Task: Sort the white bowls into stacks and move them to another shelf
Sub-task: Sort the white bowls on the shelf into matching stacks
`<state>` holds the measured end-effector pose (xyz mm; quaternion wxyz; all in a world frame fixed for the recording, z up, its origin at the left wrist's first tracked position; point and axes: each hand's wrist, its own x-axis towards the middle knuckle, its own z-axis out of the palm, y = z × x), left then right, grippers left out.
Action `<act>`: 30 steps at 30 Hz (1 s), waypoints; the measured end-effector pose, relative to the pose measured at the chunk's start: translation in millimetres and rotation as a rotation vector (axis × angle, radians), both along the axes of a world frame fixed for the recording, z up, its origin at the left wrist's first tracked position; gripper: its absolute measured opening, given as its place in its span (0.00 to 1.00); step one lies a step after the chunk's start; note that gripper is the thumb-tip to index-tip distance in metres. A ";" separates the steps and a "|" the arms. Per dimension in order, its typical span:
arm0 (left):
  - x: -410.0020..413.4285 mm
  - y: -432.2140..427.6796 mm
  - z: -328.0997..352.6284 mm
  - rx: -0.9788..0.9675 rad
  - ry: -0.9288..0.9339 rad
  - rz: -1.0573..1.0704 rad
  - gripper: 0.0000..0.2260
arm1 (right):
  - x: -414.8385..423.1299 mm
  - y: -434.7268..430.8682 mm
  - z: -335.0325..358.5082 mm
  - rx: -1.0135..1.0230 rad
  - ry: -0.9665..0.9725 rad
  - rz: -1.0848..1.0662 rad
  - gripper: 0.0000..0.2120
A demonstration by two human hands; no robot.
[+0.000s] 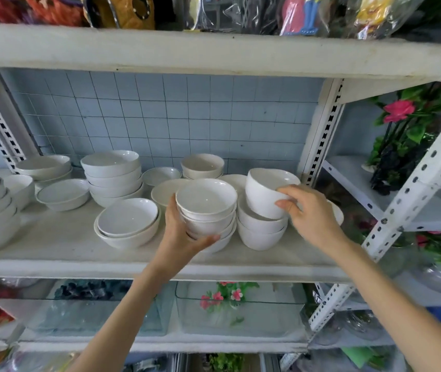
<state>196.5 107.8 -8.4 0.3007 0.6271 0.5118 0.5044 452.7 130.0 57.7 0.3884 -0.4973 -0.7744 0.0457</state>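
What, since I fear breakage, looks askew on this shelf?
The top bowl of the right stack sits tilted, not nested, gripped by the right hand. The left hand holds the straight middle stack.

Household-goods shop, slotted metal shelving (328, 124), stacked white bowls (114, 177), packaged toys (308, 14), artificial flowers (399, 110)

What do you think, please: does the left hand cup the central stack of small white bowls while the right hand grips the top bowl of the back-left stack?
Not quite. The left hand does cup the central stack of small white bowls, but the right hand grips the tilted deep white bowl topping the right-hand stack, not the back-left one, as the head view shows.
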 end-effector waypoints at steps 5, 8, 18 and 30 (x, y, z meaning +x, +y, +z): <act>0.4 -0.7 -20.4 0.005 -0.016 -0.054 0.48 | -14.9 -2.4 -10.0 0.052 -0.065 -0.036 0.07; -4.4 1.2 -26.7 -0.026 -0.038 -0.122 0.47 | -18.3 -4.2 -15.3 0.077 -0.092 -0.050 0.06; -11.7 4.7 -29.6 -0.126 -0.215 -0.217 0.47 | -19.6 -4.0 -19.8 0.056 -0.184 -0.052 0.04; -5.1 -2.4 -24.5 -0.097 -0.222 -0.198 0.44 | 17.3 -6.5 -19.7 -0.169 0.055 -0.039 0.29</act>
